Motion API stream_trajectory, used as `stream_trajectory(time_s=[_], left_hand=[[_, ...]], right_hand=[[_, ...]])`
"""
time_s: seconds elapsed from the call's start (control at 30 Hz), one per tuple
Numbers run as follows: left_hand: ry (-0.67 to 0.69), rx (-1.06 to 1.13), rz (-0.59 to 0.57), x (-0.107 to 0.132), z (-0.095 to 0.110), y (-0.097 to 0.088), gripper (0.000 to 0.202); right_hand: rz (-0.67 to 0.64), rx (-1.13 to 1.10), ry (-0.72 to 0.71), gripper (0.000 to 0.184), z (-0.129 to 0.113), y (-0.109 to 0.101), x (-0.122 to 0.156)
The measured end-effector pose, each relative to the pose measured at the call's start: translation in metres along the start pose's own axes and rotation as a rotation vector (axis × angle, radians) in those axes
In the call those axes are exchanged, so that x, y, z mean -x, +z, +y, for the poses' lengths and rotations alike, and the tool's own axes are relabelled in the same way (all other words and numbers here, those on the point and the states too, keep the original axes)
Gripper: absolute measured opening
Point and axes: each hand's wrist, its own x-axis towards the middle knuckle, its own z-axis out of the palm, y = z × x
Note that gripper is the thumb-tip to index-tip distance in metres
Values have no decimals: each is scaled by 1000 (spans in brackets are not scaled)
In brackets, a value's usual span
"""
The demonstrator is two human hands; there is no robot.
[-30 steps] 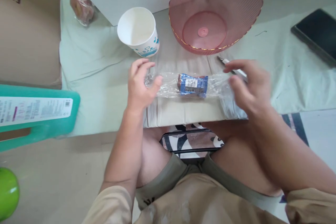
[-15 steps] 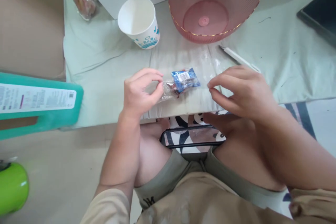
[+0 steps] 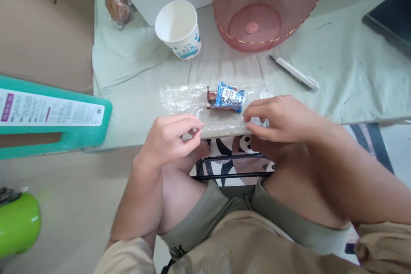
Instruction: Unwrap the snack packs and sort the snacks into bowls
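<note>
A clear plastic sheet or bag [image 3: 183, 97] lies spread along the front edge of the cloth-covered table. On or in it, I cannot tell which, rest a small blue wrapped snack [image 3: 229, 96] and a brown-red wrapped one [image 3: 212, 96] partly under it. My left hand [image 3: 175, 137] pinches the plastic's near edge, thumb against fingertips. At the right part of that edge, my right hand [image 3: 278, 120] also has thumb and fingers closed on the plastic. Both hands are apart from the snacks, on the side nearer my body.
Behind the plastic stand a white paper cup [image 3: 189, 47] and a pink ribbed bowl [image 3: 257, 45]. A white pen [image 3: 295, 72] lies to the right, a dark flat device [image 3: 391, 21] farther off. At left are a teal container [image 3: 86, 132], a cardboard box [image 3: 41, 43] and a bagged item [image 3: 117, 8].
Both hands have come closer to my body and slightly nearer each other. The bunched plastic now lies flatter and wider, and the brown-red snack shows more beside the blue one.
</note>
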Motion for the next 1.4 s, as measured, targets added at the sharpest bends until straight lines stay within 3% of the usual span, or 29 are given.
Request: stream_trajectory(time_s=[0.13,0.23,0.33,0.47,0.57,0.63,0.77,0.87,1.03,1.1,1.2,1.4], left_hand=[[-270,52,-399,7,-2,0,18],[-444,88,-454,6,-8,0,35],[-522,95,-327,1,-11,-1,53],[-565,58,-62,-8,-12,1,64],[-618,87,83,-14,-22,9,67],[-645,114,173,-20,-33,17,67],[-633,67,293,-32,-51,32,60],[-617,-32,163,-37,-50,36,57],[-716,-156,-320,-36,-31,25,74],[-725,-210,-439,-35,-27,20,81],[-710,-272,-513,-34,-28,19,90],[-689,-298,-509,-33,-30,21,93]], right_hand=[[-62,36,62,37,-3,4,-1],[-70,181,177,32,-3,8,-2],[-13,242,242,39,-1,9,-1],[124,97,272,65,-2,12,-5],[338,-45,261,65,-6,18,-17],[453,-70,172,60,-10,24,-31],[373,-25,35,62,-13,34,-60],[295,25,73,70,-12,37,-73],[266,-14,50,61,-2,39,-74],[252,-57,36,58,1,39,-72],[260,-162,53,58,6,36,-65],[420,-454,77,59,14,13,-32]])
